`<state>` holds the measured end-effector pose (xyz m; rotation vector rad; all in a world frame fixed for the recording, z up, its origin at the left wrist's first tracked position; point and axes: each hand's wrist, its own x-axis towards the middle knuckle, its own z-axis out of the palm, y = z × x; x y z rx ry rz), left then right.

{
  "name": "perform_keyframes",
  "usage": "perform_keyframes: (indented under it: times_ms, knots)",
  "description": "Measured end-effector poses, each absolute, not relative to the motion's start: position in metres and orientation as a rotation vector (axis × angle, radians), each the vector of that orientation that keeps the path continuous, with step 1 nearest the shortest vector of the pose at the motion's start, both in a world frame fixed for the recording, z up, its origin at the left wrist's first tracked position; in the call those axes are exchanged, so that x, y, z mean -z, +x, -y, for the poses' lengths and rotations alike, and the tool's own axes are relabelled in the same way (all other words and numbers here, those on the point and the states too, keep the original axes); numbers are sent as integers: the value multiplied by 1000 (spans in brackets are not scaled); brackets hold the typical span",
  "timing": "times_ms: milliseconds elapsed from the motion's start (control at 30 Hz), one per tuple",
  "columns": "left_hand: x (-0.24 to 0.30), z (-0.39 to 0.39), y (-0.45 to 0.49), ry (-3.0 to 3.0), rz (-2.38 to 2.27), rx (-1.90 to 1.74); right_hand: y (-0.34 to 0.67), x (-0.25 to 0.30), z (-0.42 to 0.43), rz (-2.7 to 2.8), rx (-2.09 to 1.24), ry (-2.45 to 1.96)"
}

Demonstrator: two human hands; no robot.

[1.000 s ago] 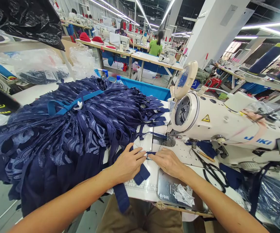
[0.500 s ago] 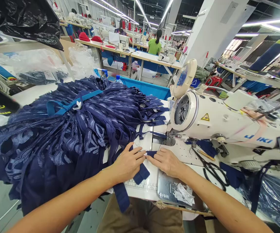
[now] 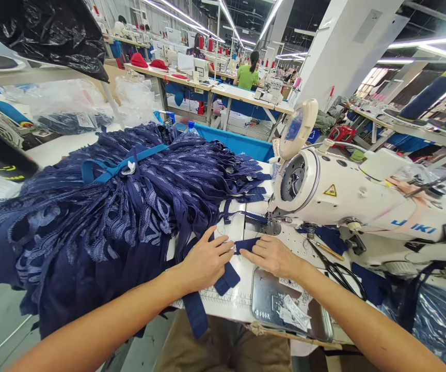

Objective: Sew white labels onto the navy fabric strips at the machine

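Observation:
A short navy fabric strip (image 3: 245,246) is stretched between my two hands, just in front of the sewing machine (image 3: 333,188). My left hand (image 3: 206,258) pinches its left end, where a small white label (image 3: 234,248) shows at the fingertips. At the strip's right end, my right hand (image 3: 273,257) has its fingers closed on the cloth. Other navy strap ends (image 3: 195,312) hang below my left hand over the table edge. A large bundle of navy patterned garments (image 3: 130,206), tied with a blue band (image 3: 145,155), lies to the left.
Black-handled scissors (image 3: 341,274) lie right of my right hand. Loose white labels (image 3: 296,312) rest on a dark shiny plate (image 3: 261,299) at the table's front. A blue bin (image 3: 234,144) stands behind the table. Farther off, a person in green (image 3: 247,77) sits among machines.
My right hand has moved slightly right, and more of the navy strip shows between my hands. More labels are uncovered on the plate. The whole view has shifted a little.

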<state>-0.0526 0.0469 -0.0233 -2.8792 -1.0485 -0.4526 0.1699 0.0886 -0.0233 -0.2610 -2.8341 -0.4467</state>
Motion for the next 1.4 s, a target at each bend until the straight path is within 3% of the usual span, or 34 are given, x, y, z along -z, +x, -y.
perform_keyframes:
  times_ms: [433, 1267, 1400]
  knots:
    - [27, -47, -51, -2918, 1058, 406, 168, 29, -83, 2770, 302, -444]
    - [24, -45, -49, -2876, 1020, 390, 169, 14, -87, 2826, 519, -239]
    - [30, -43, -48, -2806, 1046, 418, 168, 20, -78, 2714, 270, -553]
